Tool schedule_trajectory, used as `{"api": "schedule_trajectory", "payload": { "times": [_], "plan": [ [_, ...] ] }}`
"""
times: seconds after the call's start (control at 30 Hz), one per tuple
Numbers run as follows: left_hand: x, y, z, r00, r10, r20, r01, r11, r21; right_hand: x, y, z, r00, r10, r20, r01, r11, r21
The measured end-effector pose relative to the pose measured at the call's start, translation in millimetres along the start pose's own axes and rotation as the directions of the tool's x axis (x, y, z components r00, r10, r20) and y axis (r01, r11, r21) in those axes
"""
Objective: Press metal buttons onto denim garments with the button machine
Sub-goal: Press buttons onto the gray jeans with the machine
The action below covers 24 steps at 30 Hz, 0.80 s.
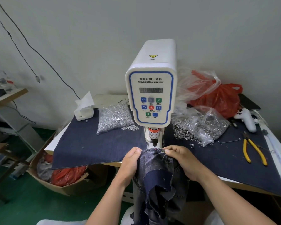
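Centre frame, we see the denim garment (157, 161) with its top edge stretched just under the press head of the white button machine (151, 88). The left hand (130, 161) pinches the edge's left end, its grip curled round the cloth; the right hand (182, 158) pinches the right end. Yellow pliers (253, 150) lie on the desk (234, 159) at right.

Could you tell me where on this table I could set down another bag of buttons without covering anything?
The largest bare patch is the denim table cover left of the button machine, bordered by the tissue box and the bag of silver buttons. A smaller one lies between the right hand and the yellow pliers. The back right, with bags, is crowded.
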<state>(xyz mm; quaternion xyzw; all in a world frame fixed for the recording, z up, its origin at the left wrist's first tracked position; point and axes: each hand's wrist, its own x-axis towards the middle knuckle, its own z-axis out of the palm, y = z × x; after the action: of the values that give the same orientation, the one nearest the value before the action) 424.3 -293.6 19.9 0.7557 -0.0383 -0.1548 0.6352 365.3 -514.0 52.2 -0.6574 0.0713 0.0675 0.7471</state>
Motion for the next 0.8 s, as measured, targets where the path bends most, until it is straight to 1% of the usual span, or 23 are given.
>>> {"api": "schedule_trajectory", "payload": {
  "times": [0.3,0.43,0.8],
  "plan": [
    [2.3,-2.3,0.6,1.000,-0.009,0.003,0.009,1.000,-0.020,2.3,2.8,-1.9,1.000,0.006,0.013,-0.006,1.000,-0.004],
    [2.6,-3.8,0.6,1.000,-0.005,-0.005,0.005,1.000,-0.001,2.1,2.3,-1.6,1.000,0.008,0.011,-0.008,1.000,-0.009],
    [4.7,-3.4,1.0,1.000,-0.019,-0.009,0.019,1.000,0.003,-1.3,-0.2,0.0,1.000,-0.022,0.009,0.023,0.999,-0.045]
  ]
}}
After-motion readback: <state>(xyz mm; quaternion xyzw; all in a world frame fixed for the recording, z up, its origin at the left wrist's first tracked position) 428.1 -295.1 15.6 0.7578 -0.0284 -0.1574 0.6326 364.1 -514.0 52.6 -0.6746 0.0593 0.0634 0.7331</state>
